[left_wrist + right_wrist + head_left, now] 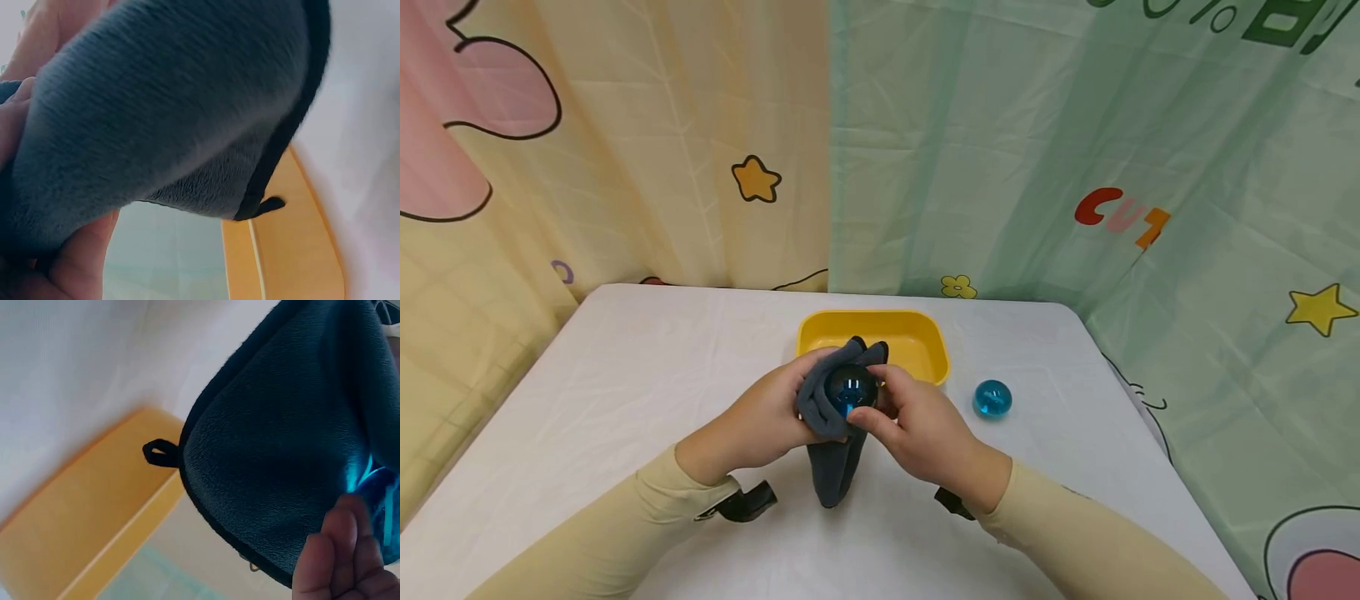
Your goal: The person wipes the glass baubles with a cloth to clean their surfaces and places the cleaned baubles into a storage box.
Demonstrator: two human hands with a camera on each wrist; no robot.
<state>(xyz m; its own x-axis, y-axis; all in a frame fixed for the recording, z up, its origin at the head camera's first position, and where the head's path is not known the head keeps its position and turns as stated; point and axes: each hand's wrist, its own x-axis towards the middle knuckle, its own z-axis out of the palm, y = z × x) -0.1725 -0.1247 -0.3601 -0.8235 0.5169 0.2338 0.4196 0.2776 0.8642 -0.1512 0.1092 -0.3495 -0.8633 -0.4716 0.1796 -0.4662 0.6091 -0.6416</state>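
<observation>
Blue ball [851, 388], dark and glossy, is sitting in a fuzzy gray cloth [832, 479] in front of the yellow tray [921, 337], so from the head cam the whole bundle covers part of the tray's near edge. Left hand [765, 417] has its fingers curled around the cloth, which wraps the left side of the ball. Right hand [921, 421] has thumb and fingers pinching the ball from the other side, with the fingertips right by the cloth in the right wrist view. One end of the cloth hangs down on the side away from the tray, and it's got black edging plus a little black loop [161, 453] at one corner. Second ball [992, 399], lighter blue and clear, lies on the white surface [700, 358] to the right of the tray, near its front right corner but not touching. Behind the tray there's a cartoon-print curtain [970, 167], yellowish on the left, mint green on the right.
</observation>
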